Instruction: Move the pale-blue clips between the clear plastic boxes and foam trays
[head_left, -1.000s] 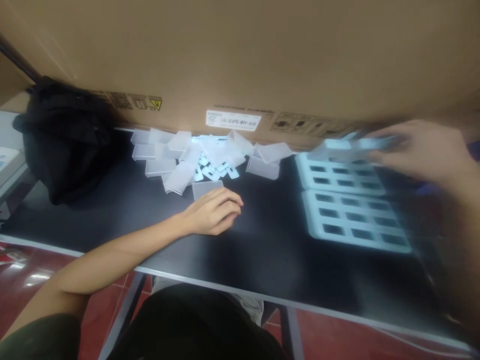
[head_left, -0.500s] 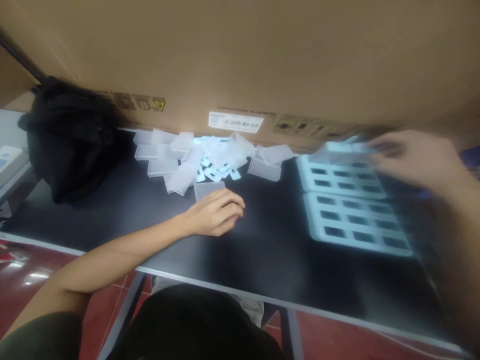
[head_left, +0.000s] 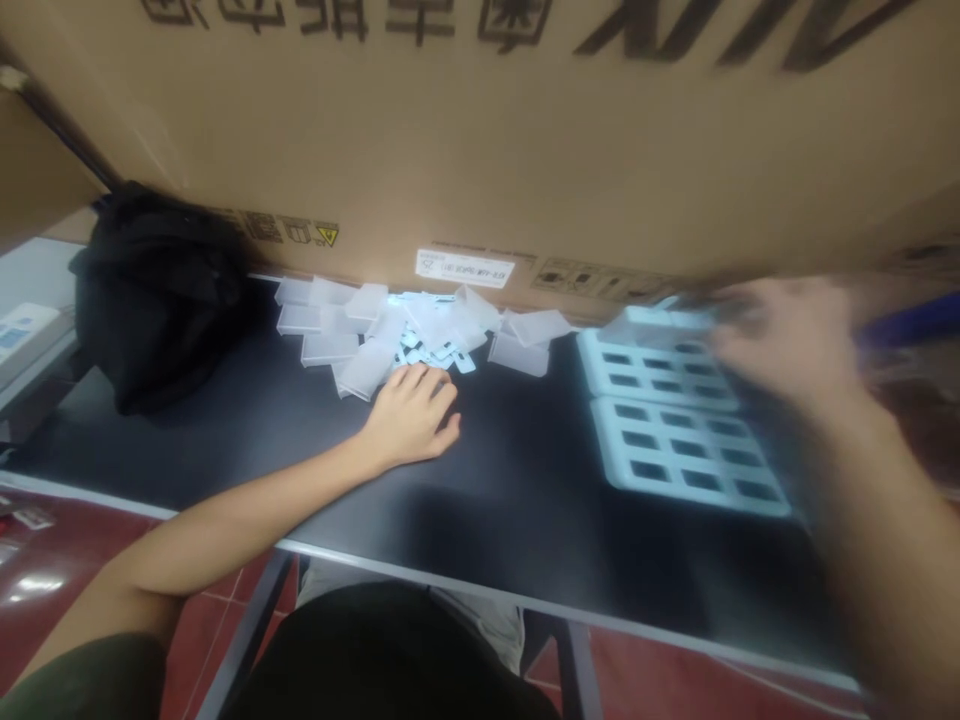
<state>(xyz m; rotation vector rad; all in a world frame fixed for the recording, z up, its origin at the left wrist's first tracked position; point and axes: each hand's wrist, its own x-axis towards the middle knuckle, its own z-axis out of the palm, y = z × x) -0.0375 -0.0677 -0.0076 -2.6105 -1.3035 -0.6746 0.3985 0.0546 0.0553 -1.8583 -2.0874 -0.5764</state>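
Observation:
My left hand [head_left: 412, 415] lies palm down on the table with its fingers spread, its fingertips at the near edge of a pile. That pile has frosted clear plastic cases [head_left: 330, 348] and small light blue pieces with dark slots [head_left: 463, 361]. My right hand [head_left: 787, 330], smeared by motion, is at the far right end of two light blue trays [head_left: 652, 395] with rows of rectangular openings. Beside its fingers, a light blue and clear item [head_left: 660, 320] rests on the far tray. Whether the fingers hold anything is blurred.
A large cardboard box [head_left: 480, 130] stands along the table's back edge. At the left is a black cloth bag [head_left: 161, 300], with a small white box [head_left: 30, 335] beyond it. The black table [head_left: 510, 520] ends in a pale front edge. Something blue [head_left: 911, 320] shows behind my right arm.
My left hand has moved slightly left and toward the pile, its fingers spreading and covering the case that lay there. My right hand stays by the far tray, still blurred. The view has tilted up.

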